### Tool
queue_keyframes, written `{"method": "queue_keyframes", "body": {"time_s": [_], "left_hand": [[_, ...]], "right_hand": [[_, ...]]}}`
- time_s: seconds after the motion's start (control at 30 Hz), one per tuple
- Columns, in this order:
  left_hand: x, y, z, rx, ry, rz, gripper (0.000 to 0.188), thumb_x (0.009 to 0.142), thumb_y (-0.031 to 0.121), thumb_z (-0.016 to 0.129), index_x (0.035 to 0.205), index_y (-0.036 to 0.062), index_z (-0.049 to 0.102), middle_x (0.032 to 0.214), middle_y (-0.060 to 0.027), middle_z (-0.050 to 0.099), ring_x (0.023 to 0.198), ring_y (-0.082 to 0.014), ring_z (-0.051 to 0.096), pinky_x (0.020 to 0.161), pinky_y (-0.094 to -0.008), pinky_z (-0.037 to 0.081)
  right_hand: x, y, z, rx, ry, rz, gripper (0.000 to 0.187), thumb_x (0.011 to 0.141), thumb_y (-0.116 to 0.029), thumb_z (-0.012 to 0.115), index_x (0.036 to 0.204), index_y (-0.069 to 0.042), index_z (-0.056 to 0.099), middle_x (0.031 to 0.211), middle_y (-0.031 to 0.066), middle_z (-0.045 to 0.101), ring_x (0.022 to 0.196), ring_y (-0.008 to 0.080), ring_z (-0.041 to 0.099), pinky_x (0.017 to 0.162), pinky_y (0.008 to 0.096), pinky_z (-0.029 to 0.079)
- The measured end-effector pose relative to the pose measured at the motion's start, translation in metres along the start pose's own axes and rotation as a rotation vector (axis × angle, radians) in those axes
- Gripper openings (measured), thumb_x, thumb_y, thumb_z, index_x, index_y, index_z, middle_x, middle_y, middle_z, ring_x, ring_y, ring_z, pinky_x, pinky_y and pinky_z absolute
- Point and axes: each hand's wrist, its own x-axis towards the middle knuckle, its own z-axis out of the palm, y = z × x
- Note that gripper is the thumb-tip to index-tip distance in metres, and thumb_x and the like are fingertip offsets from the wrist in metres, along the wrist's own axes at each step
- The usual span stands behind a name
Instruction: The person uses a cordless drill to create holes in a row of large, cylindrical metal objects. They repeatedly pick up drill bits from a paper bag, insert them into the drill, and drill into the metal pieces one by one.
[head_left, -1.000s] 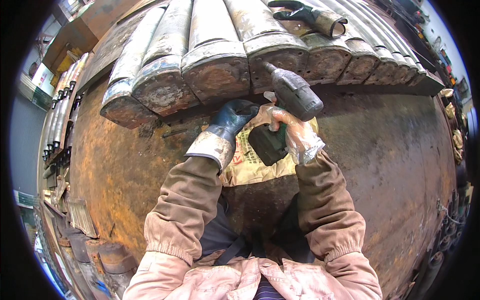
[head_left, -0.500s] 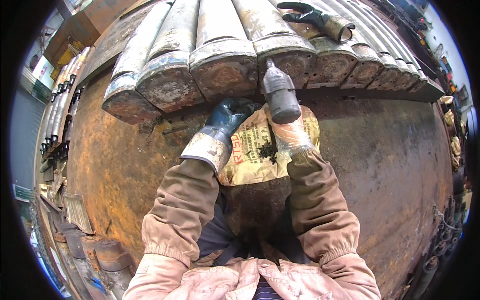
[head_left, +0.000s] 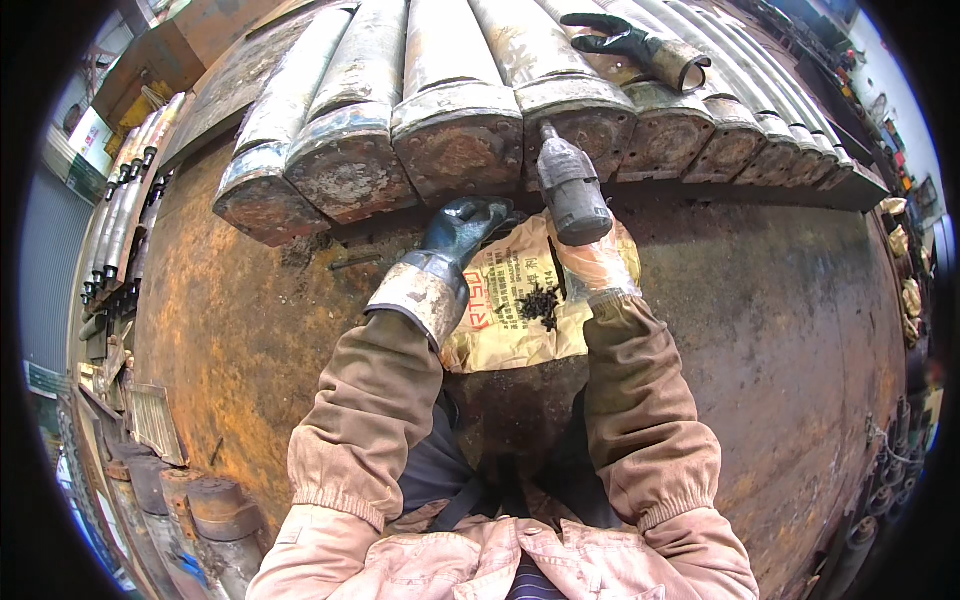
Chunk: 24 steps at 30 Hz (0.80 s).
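My right hand (head_left: 592,258), in a thin clear glove, is closed round the handle of a grey power driver (head_left: 580,205). The driver's nose points away from me and meets the end plate of a large metal cylinder (head_left: 600,150), or nearly so; I cannot tell if they touch. My left hand (head_left: 468,225) wears a dark blue coated glove with a stained pale cuff. Its fingers are curled beside the row of plates, and whatever they grip is hidden. Between my forearms lies a crumpled yellow paper sack (head_left: 480,350), bearing a pile of small black bolts (head_left: 540,305).
Several long cylinders (head_left: 450,50) lie side by side across the far side of the rusty metal table (head_left: 250,330). An unworn dark glove (head_left: 640,48) rests on them. A short rod (head_left: 355,260) lies left of my left hand. Metal parts (head_left: 220,515) stand at lower left.
The driver and my right hand have shifted slightly to the right in view. My left hand has shifted a little the same way, and the cylinders also sit slightly further right.
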Motion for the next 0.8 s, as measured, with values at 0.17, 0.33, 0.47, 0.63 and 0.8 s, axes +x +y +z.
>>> {"method": "queue_keyframes", "body": {"time_s": [0.17,0.33,0.47,0.63,0.8], "left_hand": [[-0.007,0.017,0.01,-0.06,-0.019,0.008,0.024,0.093,0.014,0.067,0.11,-0.0028,0.069,0.107,-0.0108,0.072,0.094,-0.0165,0.067,0.084,-0.0295,0.053],[-0.004,0.012,0.008,-0.267,-0.027,-0.142,0.025,0.093,0.015,0.067,0.112,-0.0013,0.069,0.108,-0.0103,0.071,0.094,-0.017,0.067,0.084,-0.03,0.053],[-0.004,0.012,0.015,-0.227,-0.028,-0.073,0.025,0.093,0.015,0.067,0.111,-0.0015,0.069,0.109,-0.0102,0.071,0.095,-0.0164,0.066,0.084,-0.0299,0.052],[-0.003,0.015,0.024,0.033,0.109,0.076,0.033,0.094,0.012,0.062,0.119,-0.0087,0.06,0.113,-0.0205,0.067,0.101,-0.032,0.067,0.089,-0.0421,0.055],[0.002,0.02,0.028,-0.362,-0.023,-0.121,0.032,0.095,0.019,0.063,0.118,-0.0036,0.062,0.113,-0.0141,0.068,0.102,-0.0242,0.066,0.089,-0.0349,0.053]], "right_hand": [[0.003,0.004,-0.001,0.124,0.043,0.023,0.025,0.085,-0.02,0.067,0.102,-0.002,0.062,0.089,0.0122,0.066,0.081,0.0295,0.064,0.072,0.039,0.051],[0.002,-0.015,-0.011,0.066,0.001,0.128,0.027,0.084,-0.018,0.067,0.104,-0.001,0.063,0.087,0.0117,0.068,0.076,0.0244,0.064,0.071,0.0353,0.051],[0.005,-0.016,-0.017,0.027,-0.01,0.144,0.028,0.083,-0.017,0.068,0.105,-0.001,0.063,0.085,0.0113,0.069,0.073,0.0203,0.063,0.07,0.0324,0.051],[0.008,-0.014,-0.025,0.057,-0.024,0.091,0.03,0.081,-0.013,0.068,0.108,0.0,0.063,0.085,0.0119,0.069,0.071,0.0183,0.061,0.069,0.0321,0.05],[0.004,-0.016,-0.028,0.11,-0.047,0.104,0.04,0.081,-0.013,0.069,0.118,-0.003,0.057,0.097,0.012,0.065,0.085,0.0209,0.059,0.077,0.0316,0.05]]}}
